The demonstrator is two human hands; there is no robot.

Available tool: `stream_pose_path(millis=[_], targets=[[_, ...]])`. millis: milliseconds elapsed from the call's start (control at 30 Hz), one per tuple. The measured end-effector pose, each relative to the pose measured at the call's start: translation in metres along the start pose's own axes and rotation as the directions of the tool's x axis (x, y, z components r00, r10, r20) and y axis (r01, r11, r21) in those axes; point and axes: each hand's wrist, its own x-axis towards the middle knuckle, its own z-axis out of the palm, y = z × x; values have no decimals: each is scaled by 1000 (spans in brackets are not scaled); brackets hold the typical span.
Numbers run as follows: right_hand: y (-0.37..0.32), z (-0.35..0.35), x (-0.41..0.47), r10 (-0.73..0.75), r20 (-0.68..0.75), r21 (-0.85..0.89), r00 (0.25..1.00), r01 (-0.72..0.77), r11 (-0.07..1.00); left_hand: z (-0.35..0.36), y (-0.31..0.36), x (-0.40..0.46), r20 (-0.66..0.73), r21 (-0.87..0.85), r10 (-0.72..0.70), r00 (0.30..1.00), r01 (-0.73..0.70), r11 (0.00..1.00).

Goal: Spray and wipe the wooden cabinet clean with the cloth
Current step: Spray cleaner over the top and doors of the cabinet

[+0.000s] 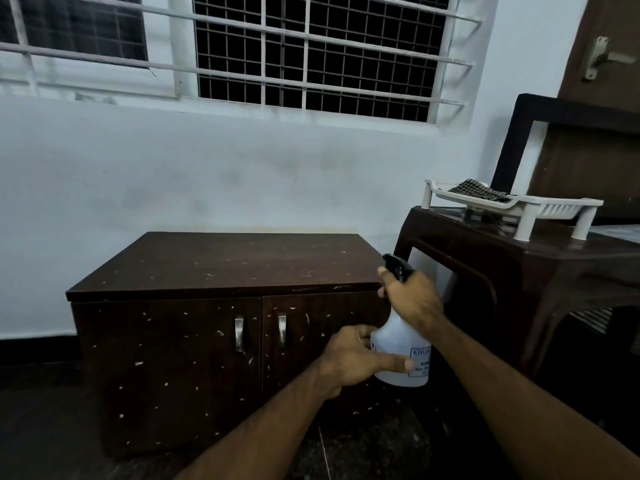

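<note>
Both hands clamped on spray bottle (pixel 403 344), right hand (pixel 410 295) at trigger, left hand (pixel 353 358) steadying base; best aimed squarely over speckled cabinet (pixel 221 265) top.

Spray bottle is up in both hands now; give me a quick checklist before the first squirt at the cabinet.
1. Right hand on the trigger head of the spray bottle: ok.
2. Left hand steadying the bottle's body: ok.
3. Nozzle facing the cabinet: ok, it points left over the top.
4. Liquid level: cannot tell.
5. Checked cloth at hand: not ok, it lies in the white rack on the side table.
6. Cabinet doors shut: ok.
</note>
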Motion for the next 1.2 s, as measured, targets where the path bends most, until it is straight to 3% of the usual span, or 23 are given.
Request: stream_pose_path(millis=[267,500,667,900,1067,1200], targets=[[42,11,-27,155,-61,108,986,-148,983,13,-27,-6,98,114,-68,993,57,992],[37,23,-33,215,-135,-28,967,-220,975,6,-27,-15,122,129,-71,990,56,990],[31,38,-44,152,-100,12,983,-151,988,-7,-32,-30,116,129,-55,992,40,991],[0,73,-79,-9,-56,-175,998,-1,985,-32,-58,-65,28,172,-61,998,55,984],[-23,102,-96,-39,56,-60,998,42,997,-69,-72,-93,-36,162,-63,997,68,984],[-46,123,-113,-111,100,-85,989,119,989,-91,-81,-115,-65,164,-75,995,85,983]])
